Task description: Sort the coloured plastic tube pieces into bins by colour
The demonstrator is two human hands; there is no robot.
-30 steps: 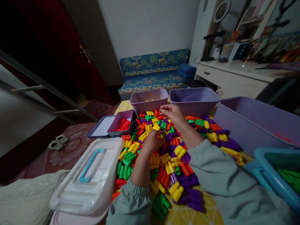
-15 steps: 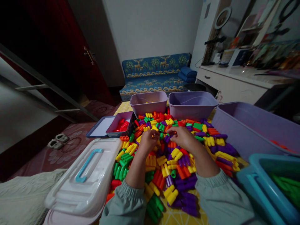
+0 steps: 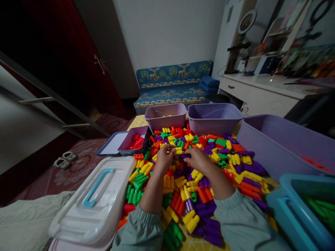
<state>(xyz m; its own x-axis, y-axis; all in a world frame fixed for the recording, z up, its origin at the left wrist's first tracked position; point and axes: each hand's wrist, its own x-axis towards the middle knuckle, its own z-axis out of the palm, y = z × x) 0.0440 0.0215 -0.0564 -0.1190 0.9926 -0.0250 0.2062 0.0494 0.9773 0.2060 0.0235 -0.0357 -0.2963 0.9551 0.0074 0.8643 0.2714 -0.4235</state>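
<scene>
Many plastic bullet-shaped building blocks in red, yellow, green and purple cover the table, most of them joined side by side. Over the middle of the pile, my left hand [image 3: 165, 158] has its fingers bent around one end of a yellow block [image 3: 179, 150]. My right hand [image 3: 199, 160] is close on the other side, palm down with curled fingers. Its fingertips come near the yellow block's right end, and a purple piece shows by the thumb. Whether the right fingers grip anything is hard to make out.
Behind the pile stand two purple bins [image 3: 166, 116], with a larger purple bin [image 3: 285, 146] to the right. A blue tub [image 3: 288, 184] holds green pieces. On the left are a box [image 3: 125, 144] with red pieces and a white lid [image 3: 104, 198] with a blue handle.
My hands have come closer together, and a yellow block now shows between them. The right hand and forearm have shifted slightly left and lower.
</scene>
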